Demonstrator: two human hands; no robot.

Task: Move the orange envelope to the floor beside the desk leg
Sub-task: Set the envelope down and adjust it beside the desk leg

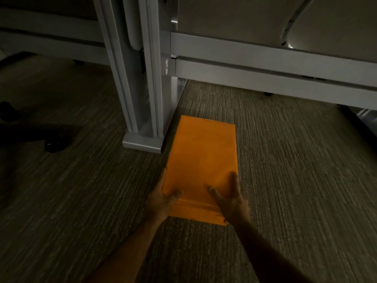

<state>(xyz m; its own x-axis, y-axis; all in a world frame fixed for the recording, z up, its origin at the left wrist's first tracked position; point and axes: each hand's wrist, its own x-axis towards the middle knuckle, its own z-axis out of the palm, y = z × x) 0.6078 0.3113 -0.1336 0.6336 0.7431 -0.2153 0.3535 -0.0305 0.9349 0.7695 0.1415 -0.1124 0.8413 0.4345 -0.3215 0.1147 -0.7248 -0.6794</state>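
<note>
Both hands clamped on the near end, left hand (163, 198) at the left edge, right hand (229, 198) with fingers (212, 190) pressed on top, steadying orange envelope (204, 152) low over the carpet floor (295, 160), far corner just beside the desk leg (142, 111), probably for laying flat.

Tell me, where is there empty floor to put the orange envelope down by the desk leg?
Bare carpet lies right of the desk leg, in front of the grey rail; the orange envelope, held by the left hand and right hand, is there. Left of the leg is crowded: a dark chair base.
</note>
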